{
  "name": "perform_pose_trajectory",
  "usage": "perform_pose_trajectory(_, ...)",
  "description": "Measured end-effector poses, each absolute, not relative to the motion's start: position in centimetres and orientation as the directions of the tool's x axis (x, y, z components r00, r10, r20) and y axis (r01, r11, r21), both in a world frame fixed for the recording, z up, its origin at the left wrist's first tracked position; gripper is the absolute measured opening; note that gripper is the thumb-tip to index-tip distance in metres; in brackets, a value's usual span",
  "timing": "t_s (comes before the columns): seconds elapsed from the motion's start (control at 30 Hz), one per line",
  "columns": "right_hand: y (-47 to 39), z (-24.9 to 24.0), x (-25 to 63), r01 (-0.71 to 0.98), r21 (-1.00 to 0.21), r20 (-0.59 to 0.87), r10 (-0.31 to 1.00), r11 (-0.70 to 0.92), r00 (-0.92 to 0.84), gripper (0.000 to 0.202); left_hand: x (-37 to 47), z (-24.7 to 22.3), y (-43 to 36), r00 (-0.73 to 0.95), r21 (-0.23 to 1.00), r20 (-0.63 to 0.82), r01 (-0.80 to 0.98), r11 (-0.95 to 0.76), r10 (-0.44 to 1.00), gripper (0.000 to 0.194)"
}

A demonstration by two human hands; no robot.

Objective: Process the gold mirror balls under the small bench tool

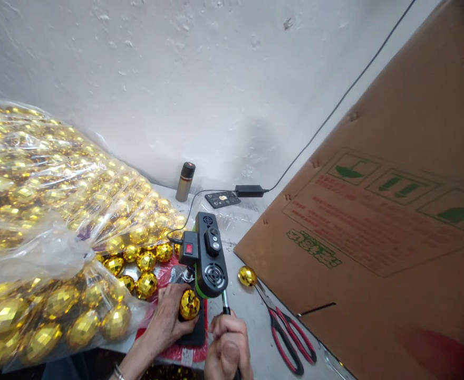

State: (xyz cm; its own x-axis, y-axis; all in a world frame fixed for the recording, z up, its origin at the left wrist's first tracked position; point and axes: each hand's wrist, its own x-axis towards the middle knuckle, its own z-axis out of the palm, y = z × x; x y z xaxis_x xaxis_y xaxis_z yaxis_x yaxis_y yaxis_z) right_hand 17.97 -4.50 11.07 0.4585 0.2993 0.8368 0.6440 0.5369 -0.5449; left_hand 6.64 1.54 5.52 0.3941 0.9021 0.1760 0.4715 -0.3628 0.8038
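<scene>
My left hand has its fingers and thumb closed round a gold faceted ball, held low at the front of a small black bench machine. That machine has a red switch, round grilles and a green edge, and stands on a black base. At its right side, my right hand is wrapped round the black grip of a metal lever. The machine's head hides where its working end meets the ball, if it does.
Plastic bags of gold balls fill the left, with several loose balls beside them. A single ball and red-handled scissors lie right, before a cardboard box. Behind stand a flask, phone and power adapter.
</scene>
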Motion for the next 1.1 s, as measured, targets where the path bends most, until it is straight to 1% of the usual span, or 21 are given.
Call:
perform_pose_trajectory(0.13, -4.4, 10.6, 18.2, 0.62, -0.541, 0.839, 0.31, 0.569, 0.447, 0.037, 6.6, 5.9, 1.6, 0.406, 0.812, 0.175, 0.455, -0.364, 0.897, 0.054)
perform_pose_trajectory(0.23, -4.5, 10.3, 17.9, 0.62, -0.531, 0.845, 0.308, 0.578, 0.436, 0.038, 6.5, 6.3, 1.6, 0.411, 0.808, 0.153, 0.471, -0.353, 0.899, 0.051)
perform_pose_trajectory(0.37, -4.7, 9.8, 17.2, 0.638, -0.557, 0.829, 0.315, 0.532, 0.462, 0.038, 6.5, 6.7, 1.6, 0.413, 0.807, 0.161, 0.467, -0.36, 0.896, 0.046)
perform_pose_trajectory(0.47, -4.7, 9.3, 17.2, 0.612, -0.564, 0.823, 0.317, 0.554, 0.471, 0.039, 6.5, 6.6, 1.5, 0.406, 0.809, 0.154, 0.472, -0.351, 0.901, 0.044)
perform_pose_trajectory(0.57, -4.9, 9.3, 17.7, 0.632, -0.528, 0.849, 0.367, 0.568, 0.379, 0.034, 6.6, 6.3, 1.5, 0.406, 0.805, 0.143, 0.483, -0.345, 0.902, 0.045)
perform_pose_trajectory(0.63, -5.0, 10.2, 18.0, 0.644, -0.502, 0.863, 0.387, 0.577, 0.325, 0.032, 6.7, 6.2, 1.6, 0.401, 0.8, 0.16, 0.483, -0.356, 0.902, 0.046)
perform_pose_trajectory(0.67, -5.1, 11.0, 18.1, 0.636, -0.509, 0.86, 0.382, 0.581, 0.339, 0.034, 6.7, 6.2, 1.7, 0.398, 0.798, 0.173, 0.479, -0.365, 0.901, 0.047)
perform_pose_trajectory(0.77, -5.4, 14.8, 18.0, 0.547, -0.627, 0.778, 0.409, 0.555, 0.477, 0.038, 6.5, 6.2, 1.9, 0.392, 0.789, 0.216, 0.47, -0.397, 0.894, 0.05)
perform_pose_trajectory(0.83, -5.6, 17.5, 18.0, 0.502, -0.697, 0.717, 0.489, 0.512, 0.497, 0.036, 6.0, 5.7, 1.4, 0.381, 0.779, 0.251, 0.466, -0.419, 0.89, 0.051)
perform_pose_trajectory(0.87, -5.6, 18.6, 18.0, 0.497, -0.72, 0.693, 0.531, 0.484, 0.487, 0.035, 5.6, 5.2, 0.9, 0.37, 0.775, 0.274, 0.461, -0.432, 0.887, 0.052)
perform_pose_trajectory(0.9, -5.7, 19.3, 18.2, 0.506, -0.718, 0.694, 0.544, 0.478, 0.472, 0.034, 5.0, 4.6, 0.1, 0.364, 0.771, 0.301, 0.451, -0.449, 0.882, 0.053)
perform_pose_trajectory(0.93, -5.8, 19.5, 18.4, 0.53, -0.698, 0.713, 0.542, 0.483, 0.446, 0.03, 4.4, 3.8, -1.0, 0.36, 0.768, 0.326, 0.439, -0.467, 0.874, 0.054)
perform_pose_trajectory(1.0, -5.7, 18.6, 19.6, 0.622, -0.602, 0.787, 0.502, 0.501, 0.359, 0.015, 3.1, 1.9, -3.9, 0.391, 0.769, 0.358, 0.392, -0.505, 0.848, 0.056)
perform_pose_trajectory(1.03, -5.7, 17.5, 20.6, 0.684, -0.551, 0.812, 0.497, 0.478, 0.306, 0.018, 2.4, 1.0, -5.5, 0.404, 0.776, 0.345, 0.385, -0.5, 0.847, 0.058)
perform_pose_trajectory(1.07, -5.5, 16.0, 21.9, 0.757, -0.495, 0.823, 0.51, 0.426, 0.251, 0.032, 1.8, 0.3, -7.1, 0.407, 0.79, 0.288, 0.411, -0.455, 0.867, 0.057)
perform_pose_trajectory(1.1, -5.2, 14.4, 23.4, 0.822, -0.473, 0.799, 0.549, 0.317, 0.247, 0.04, 1.2, -0.3, -8.5, 0.403, 0.803, 0.213, 0.447, -0.395, 0.89, 0.055)
